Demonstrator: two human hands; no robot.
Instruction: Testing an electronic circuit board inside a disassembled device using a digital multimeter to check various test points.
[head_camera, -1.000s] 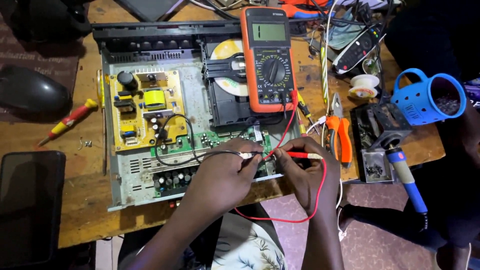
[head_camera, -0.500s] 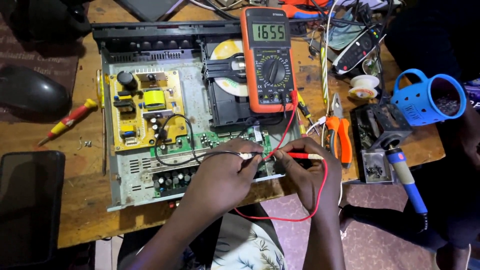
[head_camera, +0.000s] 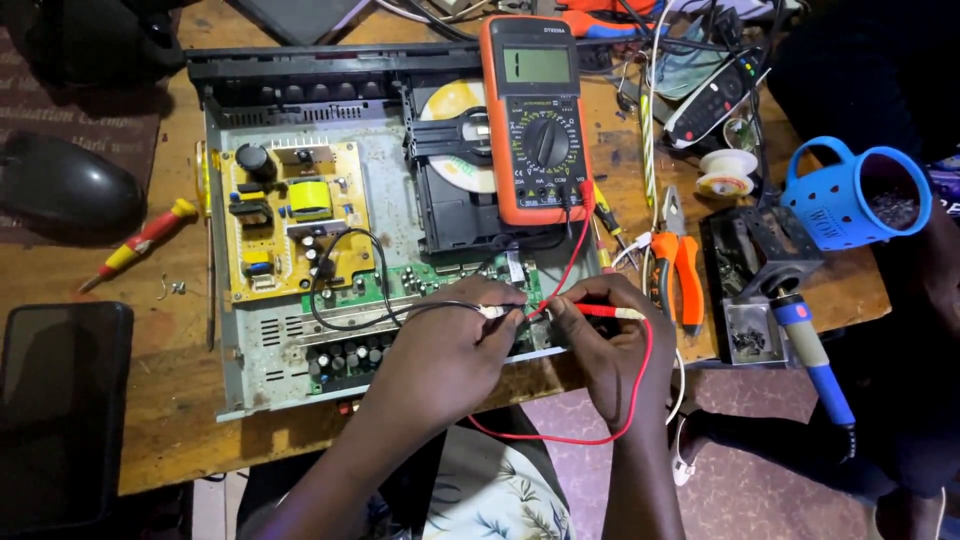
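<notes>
Our left hand pinches the black probe and our right hand pinches the red probe; both tips rest on the green circuit board inside the open player at the bench's front edge. The orange meter lies on the disc tray. Orange pliers lie just right of the player.

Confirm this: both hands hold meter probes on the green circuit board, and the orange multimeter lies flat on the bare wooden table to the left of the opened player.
Not quite. The head view shows the orange multimeter lying on the opened player, over its disc drive, not on the table. The left hand and right hand do hold probes on the green circuit board.
</notes>
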